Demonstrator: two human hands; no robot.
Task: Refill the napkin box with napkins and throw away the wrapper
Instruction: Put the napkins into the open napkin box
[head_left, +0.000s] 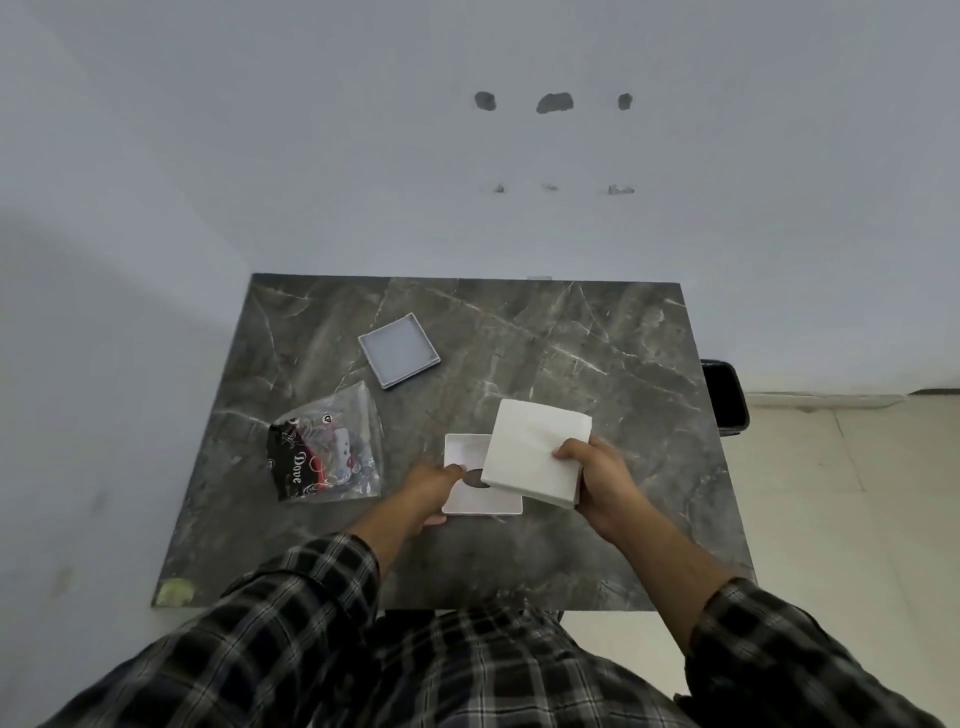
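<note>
Wrapper (326, 447) and lid (399, 349) crowd the table's (571, 332) left; right half open.

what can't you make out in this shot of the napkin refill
Head view only:
- White box part: its right side and most of its dark oval opening are covered by the napkin stack in the right hand.
- Black bin: mostly hidden behind the table edge.
- Wrapper: small print unreadable.

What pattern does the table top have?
The table top is dark grey marble with thin white veins, seen best in the head view.
</note>
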